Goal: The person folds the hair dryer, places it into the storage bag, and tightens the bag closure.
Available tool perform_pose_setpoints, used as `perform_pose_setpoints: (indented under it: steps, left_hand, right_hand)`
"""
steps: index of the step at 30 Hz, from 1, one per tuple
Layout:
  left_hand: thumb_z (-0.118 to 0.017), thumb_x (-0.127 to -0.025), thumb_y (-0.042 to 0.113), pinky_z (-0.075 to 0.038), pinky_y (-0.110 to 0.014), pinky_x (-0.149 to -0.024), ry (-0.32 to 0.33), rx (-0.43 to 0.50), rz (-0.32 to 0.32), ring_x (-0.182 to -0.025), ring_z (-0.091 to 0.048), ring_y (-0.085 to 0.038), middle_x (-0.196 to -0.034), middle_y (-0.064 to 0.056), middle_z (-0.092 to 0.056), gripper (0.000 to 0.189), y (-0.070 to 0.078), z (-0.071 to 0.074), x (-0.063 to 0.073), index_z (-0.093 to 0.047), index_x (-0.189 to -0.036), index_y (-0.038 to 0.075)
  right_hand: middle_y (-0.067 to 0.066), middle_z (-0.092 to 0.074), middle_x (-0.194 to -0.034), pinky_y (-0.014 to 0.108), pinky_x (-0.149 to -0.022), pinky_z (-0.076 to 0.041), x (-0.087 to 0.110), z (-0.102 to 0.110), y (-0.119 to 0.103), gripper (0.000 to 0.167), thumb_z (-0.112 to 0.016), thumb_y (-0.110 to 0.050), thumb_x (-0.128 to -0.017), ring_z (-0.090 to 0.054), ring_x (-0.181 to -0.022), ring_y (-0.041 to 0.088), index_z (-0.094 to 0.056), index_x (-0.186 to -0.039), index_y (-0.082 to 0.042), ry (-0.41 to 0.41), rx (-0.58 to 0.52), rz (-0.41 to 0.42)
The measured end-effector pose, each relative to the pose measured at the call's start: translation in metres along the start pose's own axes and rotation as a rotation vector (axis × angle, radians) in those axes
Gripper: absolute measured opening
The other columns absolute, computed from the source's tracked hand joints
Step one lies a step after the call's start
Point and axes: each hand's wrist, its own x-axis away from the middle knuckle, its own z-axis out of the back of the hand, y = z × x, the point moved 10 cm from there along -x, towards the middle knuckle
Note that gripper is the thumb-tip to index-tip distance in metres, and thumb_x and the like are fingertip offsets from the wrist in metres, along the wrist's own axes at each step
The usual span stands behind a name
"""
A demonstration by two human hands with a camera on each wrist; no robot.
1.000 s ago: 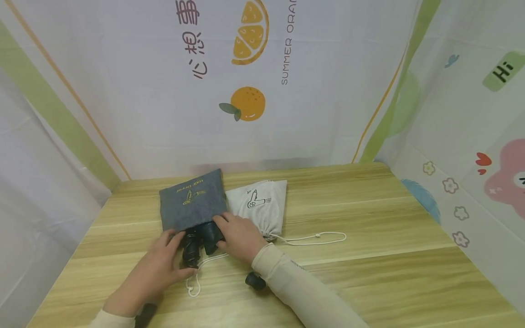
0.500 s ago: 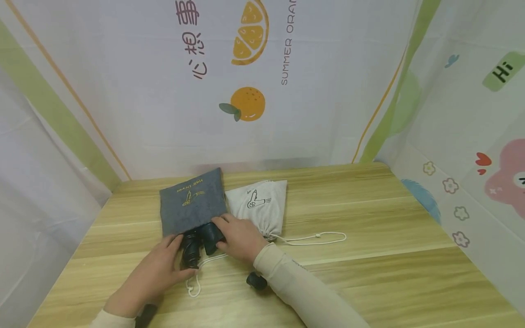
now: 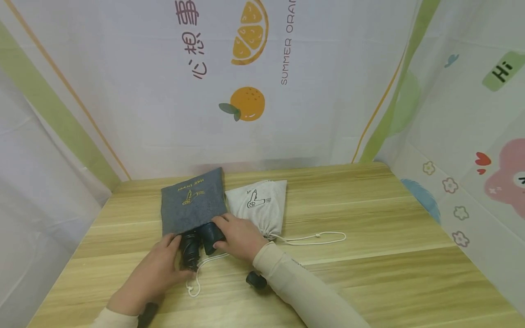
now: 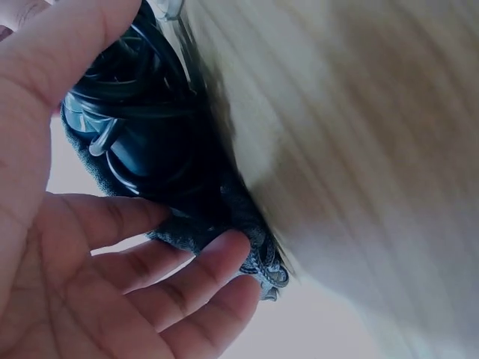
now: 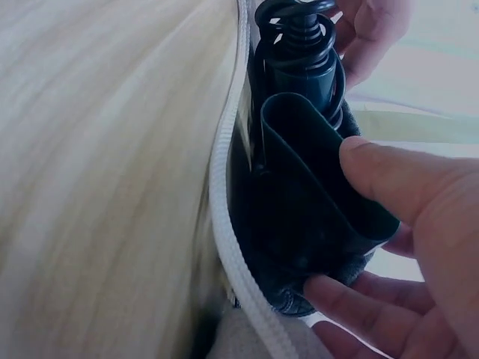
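A dark grey cloth bag (image 3: 174,212) with a yellow hair-dryer drawing lies at the back left of the table. Out of its mouth stick the wide open nozzle of a black hair dryer (image 3: 211,238) and the dryer's cord-wrapped handle. My left hand (image 3: 156,269) is beside the handle, thumb near the coiled cord (image 4: 135,90) and loosely spread fingers touching the bag's edge. My right hand (image 3: 242,238) holds the nozzle, its thumb on the rim and its fingers at the bag's edge, as the right wrist view shows. The rest of the dryer is hidden inside.
To the right lies a pale drawstring bag (image 3: 260,202) with a similar drawing, its white cord (image 3: 328,243) looped across the table. A short black cylinder (image 3: 256,280) sits beside the right sleeve. Another dark piece (image 3: 147,314) shows partly beneath the left wrist.
The grey bag shifts very slightly to the right. My left fingers slide a little down from the bag's mouth; my right hand stays almost still at the nozzle.
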Motion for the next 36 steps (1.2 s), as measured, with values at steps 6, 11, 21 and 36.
perform_pose_setpoints:
  steps: [6, 11, 21, 36]
  left_hand:
    - [-0.093, -0.059, 0.042, -0.049, -0.058, -0.090, 0.038, -0.037, 0.012, -0.111, -0.058, -0.049, -0.127, -0.033, -0.054, 0.101, 0.001, 0.008, -0.001, -0.052, -0.127, -0.019]
    - [-0.092, -0.060, 0.045, -0.052, -0.057, -0.084, 0.066, -0.054, 0.007, -0.106, -0.061, -0.047, -0.125, -0.030, -0.056, 0.098, 0.003, 0.012, -0.002, -0.055, -0.126, -0.017]
    - [-0.093, -0.058, 0.048, -0.052, -0.058, -0.084, 0.057, -0.080, -0.026, -0.108, -0.058, -0.048, -0.126, -0.032, -0.053, 0.106, 0.005, 0.002, -0.005, -0.050, -0.129, -0.019]
    - [-0.093, -0.057, 0.040, -0.053, -0.057, -0.080, 0.122, -0.085, -0.029, -0.101, -0.061, -0.046, -0.120, -0.029, -0.057, 0.098, 0.006, 0.012, -0.004, -0.054, -0.126, -0.017]
  right_hand:
    - [0.003, -0.065, -0.119, 0.029, -0.076, -0.054, 0.000, 0.001, 0.001, 0.055, -0.073, -0.041, -0.089, -0.066, -0.098, 0.015, -0.056, -0.134, -0.013, 0.014, -0.017, -0.005]
    - [0.000, -0.067, -0.107, 0.027, -0.069, -0.053, -0.001, 0.000, 0.002, 0.046, -0.072, -0.039, -0.090, -0.066, -0.088, 0.013, -0.059, -0.127, -0.014, 0.019, -0.008, -0.020]
    - [-0.001, -0.063, -0.095, 0.028, -0.061, -0.051, -0.002, 0.000, 0.002, 0.044, -0.073, -0.043, -0.088, -0.063, -0.077, 0.013, -0.060, -0.120, -0.015, 0.008, 0.037, -0.044]
    - [0.006, -0.062, -0.128, 0.032, -0.086, -0.053, -0.002, -0.006, 0.002, 0.049, -0.068, -0.030, -0.095, -0.064, -0.109, 0.018, -0.053, -0.137, -0.011, -0.033, -0.057, -0.058]
